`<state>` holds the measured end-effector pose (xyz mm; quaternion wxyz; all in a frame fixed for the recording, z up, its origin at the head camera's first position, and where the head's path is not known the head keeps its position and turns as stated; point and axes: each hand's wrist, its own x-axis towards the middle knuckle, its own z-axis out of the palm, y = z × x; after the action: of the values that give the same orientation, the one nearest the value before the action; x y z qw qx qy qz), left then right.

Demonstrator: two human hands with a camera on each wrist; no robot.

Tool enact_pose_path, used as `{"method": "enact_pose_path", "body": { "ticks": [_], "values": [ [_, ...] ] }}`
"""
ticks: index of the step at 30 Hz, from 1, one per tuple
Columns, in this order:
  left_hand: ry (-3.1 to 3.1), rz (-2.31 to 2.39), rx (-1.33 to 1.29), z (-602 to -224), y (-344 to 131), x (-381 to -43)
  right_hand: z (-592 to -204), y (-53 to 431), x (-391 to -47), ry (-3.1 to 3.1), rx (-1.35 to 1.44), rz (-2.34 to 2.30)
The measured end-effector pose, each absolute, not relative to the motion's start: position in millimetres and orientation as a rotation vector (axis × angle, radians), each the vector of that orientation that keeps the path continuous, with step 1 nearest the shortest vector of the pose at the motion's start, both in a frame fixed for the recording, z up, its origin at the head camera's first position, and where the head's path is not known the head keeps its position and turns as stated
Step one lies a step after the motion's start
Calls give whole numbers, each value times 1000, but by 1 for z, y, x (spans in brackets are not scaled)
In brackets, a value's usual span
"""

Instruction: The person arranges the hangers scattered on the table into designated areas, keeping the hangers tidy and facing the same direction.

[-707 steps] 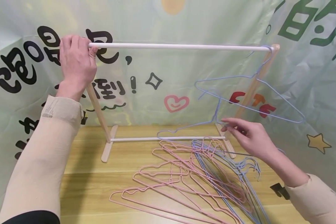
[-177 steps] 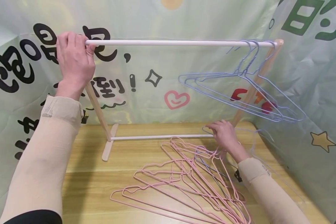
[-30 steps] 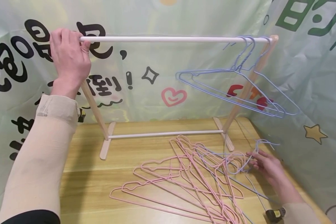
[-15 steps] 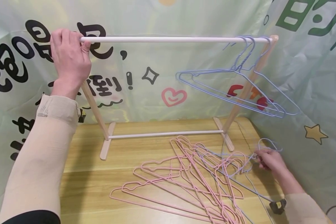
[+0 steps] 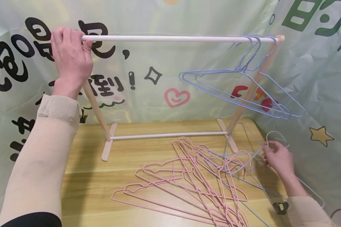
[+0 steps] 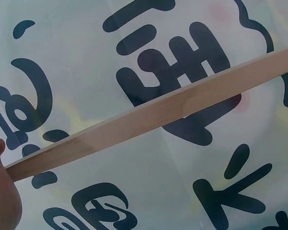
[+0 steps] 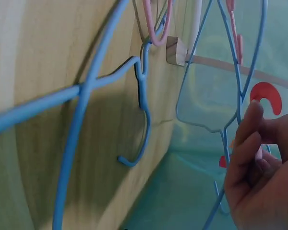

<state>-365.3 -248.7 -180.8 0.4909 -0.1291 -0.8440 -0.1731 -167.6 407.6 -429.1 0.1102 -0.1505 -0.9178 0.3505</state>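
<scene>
At the upper left corner of a wooden garment rack, my left hand (image 5: 72, 56) grips the end of the white top rail (image 5: 164, 38). In the left wrist view, only the hand's edge (image 6: 2, 201) shows beside the wooden upright (image 6: 149, 112). My right hand (image 5: 281, 159) pinches a blue wire hanger (image 7: 224, 141) near its neck, with its hook pointing up. Other blue hangers (image 5: 249, 55) hang from the rail's right end. On the table, pink hangers (image 5: 187, 160) lie in an overlapping pile, and the held hanger's wires cross its right side.
A loose blue hanger (image 7: 146, 120) lies on the table near my right hand. The rack's lower white bar (image 5: 167, 135) runs behind the pile. Printed fabric (image 5: 147, 104) stands behind and to the right of the wooden table (image 5: 88, 189).
Over the last second, my right hand has taken hold of a blue hanger and raised it slightly. More blue hangers hang on the rail than 23.6 seconds ago. The left hand keeps its place.
</scene>
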Motion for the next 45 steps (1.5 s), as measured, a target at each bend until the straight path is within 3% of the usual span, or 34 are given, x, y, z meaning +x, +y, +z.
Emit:
{"method": "enact_pose_path", "body": {
  "ticks": [6,23,38,45],
  "values": [
    [-2051,-424,-317,-180,-247,-366,-429,411,-161,-2857,-453,811],
    [-2022,-416,-366,-181,-248,-365,-457,448,-164,-3056,-437,853],
    [-2031,-421,-337,-180,-250,-366,-457,394,-153,-3001,-435,1265],
    [-2055,-433,-314,-180,-249,-363,-460,385,-154,-3029,-439,1096]
  ]
}}
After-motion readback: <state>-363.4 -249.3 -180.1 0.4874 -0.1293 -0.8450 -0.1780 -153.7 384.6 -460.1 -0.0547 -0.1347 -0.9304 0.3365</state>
